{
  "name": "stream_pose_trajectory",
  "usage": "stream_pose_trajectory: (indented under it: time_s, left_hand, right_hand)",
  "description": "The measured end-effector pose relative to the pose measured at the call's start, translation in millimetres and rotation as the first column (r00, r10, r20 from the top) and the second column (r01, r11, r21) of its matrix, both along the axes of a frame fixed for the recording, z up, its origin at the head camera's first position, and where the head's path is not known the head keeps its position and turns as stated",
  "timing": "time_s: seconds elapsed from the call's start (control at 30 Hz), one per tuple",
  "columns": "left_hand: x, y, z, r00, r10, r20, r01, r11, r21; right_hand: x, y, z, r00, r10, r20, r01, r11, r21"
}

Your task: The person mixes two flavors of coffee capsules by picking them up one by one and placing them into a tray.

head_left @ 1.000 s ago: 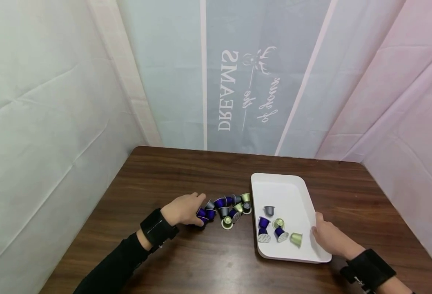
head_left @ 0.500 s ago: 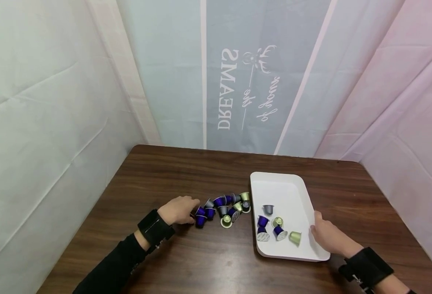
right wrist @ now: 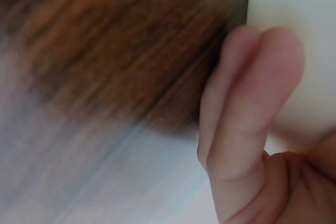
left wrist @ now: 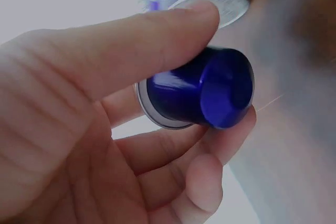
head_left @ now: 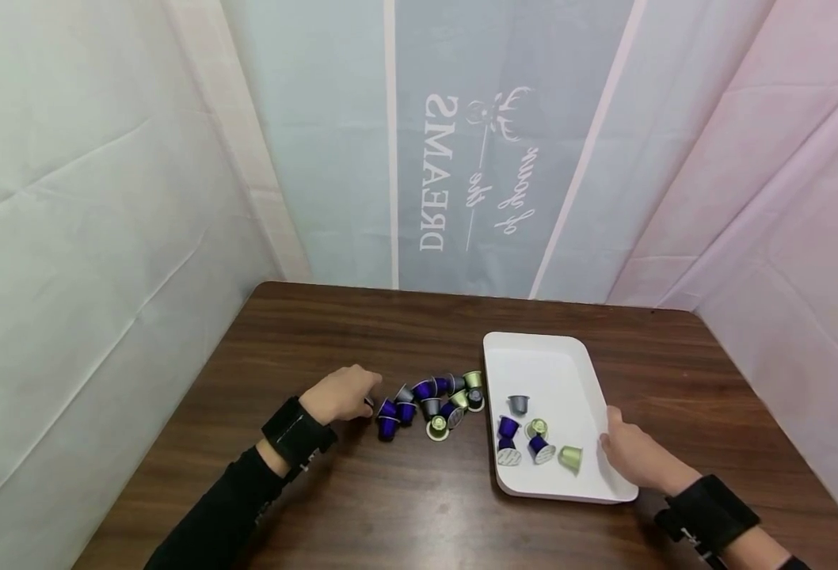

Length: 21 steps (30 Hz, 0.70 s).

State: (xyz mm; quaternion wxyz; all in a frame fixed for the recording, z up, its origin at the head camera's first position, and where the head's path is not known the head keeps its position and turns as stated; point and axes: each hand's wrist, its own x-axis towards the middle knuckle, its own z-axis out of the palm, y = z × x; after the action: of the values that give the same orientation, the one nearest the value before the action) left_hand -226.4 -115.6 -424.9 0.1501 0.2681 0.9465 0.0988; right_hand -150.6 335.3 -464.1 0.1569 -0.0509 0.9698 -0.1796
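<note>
My left hand (head_left: 340, 394) is just left of a cluster of coffee capsules. In the left wrist view, its thumb and fingers pinch a shiny dark blue coffee capsule (left wrist: 205, 90), its rim towards the palm. Blue, grey and green capsules make up the cluster, with a blue capsule (head_left: 387, 428) at its left end and a green capsule (head_left: 436, 428) at the front. At the right, my right hand (head_left: 636, 453) grips the right edge of a white tray (head_left: 533, 360). Inside the tray's near half lie several capsules, among them a grey capsule (head_left: 519, 404) and a green capsule (head_left: 571, 457).
Everything rests on a dark wood-grain table (head_left: 376, 507). The cluster reaches to the tray's left wall, where a light green capsule (head_left: 472, 379) sits. Fabric curtains (head_left: 319, 142) hang behind the table and along both sides.
My left hand has drawn back leftwards from the cluster, with a blue capsule now in its fingers. My right hand stays on the tray's edge.
</note>
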Motion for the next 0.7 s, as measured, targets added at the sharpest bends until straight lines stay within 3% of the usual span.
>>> stream_pose_trajectory:
  time_s: [0.13,0.23,0.4,0.57,0.7]
  left_hand:
    - [-3.8,5.7,13.0,0.998,-0.016,-0.056,0.016,1.0,0.004]
    - [-5.2,17.6,21.4,0.995,-0.062,-0.078,0.063,0.998,0.014]
    - [-3.1,47.6,30.5,0.985,-0.166,-0.042,0.168,0.985,0.042]
    - [1.4,82.4,42.7,0.959,-0.28,-0.046,0.281,0.96,0.019]
    - [3.1,110.0,48.3,0.926,-0.369,-0.082,0.369,0.929,-0.017]
  right_hand:
    - [0.6,-1.8,-0.5,1.0,-0.004,0.004,0.004,1.0,0.002]
    - [1.6,-2.2,-0.3,1.0,-0.01,0.008,0.01,1.0,0.003]
    - [2.9,-1.1,-0.5,1.0,-0.008,0.007,0.009,1.0,-0.003]
    - [2.9,-1.3,-1.1,1.0,0.006,-0.014,-0.006,1.0,-0.003]
    - [1.5,-2.4,0.1,1.0,0.006,-0.009,-0.006,1.0,0.004]
